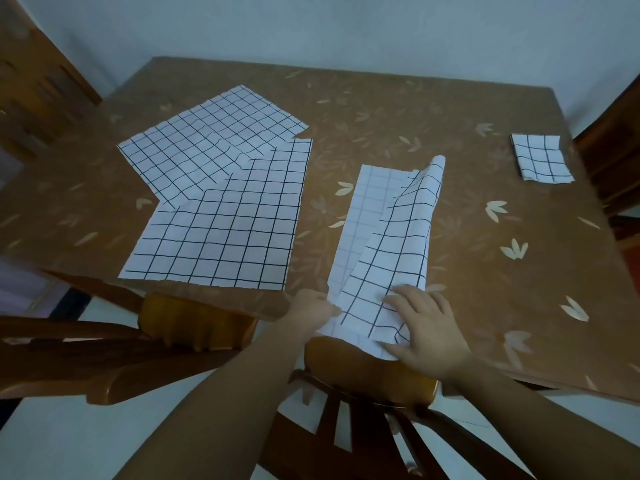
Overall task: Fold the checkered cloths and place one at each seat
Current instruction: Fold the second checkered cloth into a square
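Observation:
A white cloth with black checks [388, 233] lies half folded lengthwise near the table's front edge, its right half lifted and rolled over its pale underside. My left hand [311, 308] pinches the cloth's near left corner. My right hand [427, 323] lies flat with spread fingers on its near right part. Two more checkered cloths lie spread flat to the left, one [225, 233] overlapping the other [204, 140]. A small folded checkered cloth [540, 157] sits at the table's right edge.
The brown table [485, 209] has a leaf-patterned cover. Wooden chairs stand in front of me [374, 382], at the front left [194, 323], at the far left [38, 91] and at the right [613, 147]. A pale wall runs behind the table.

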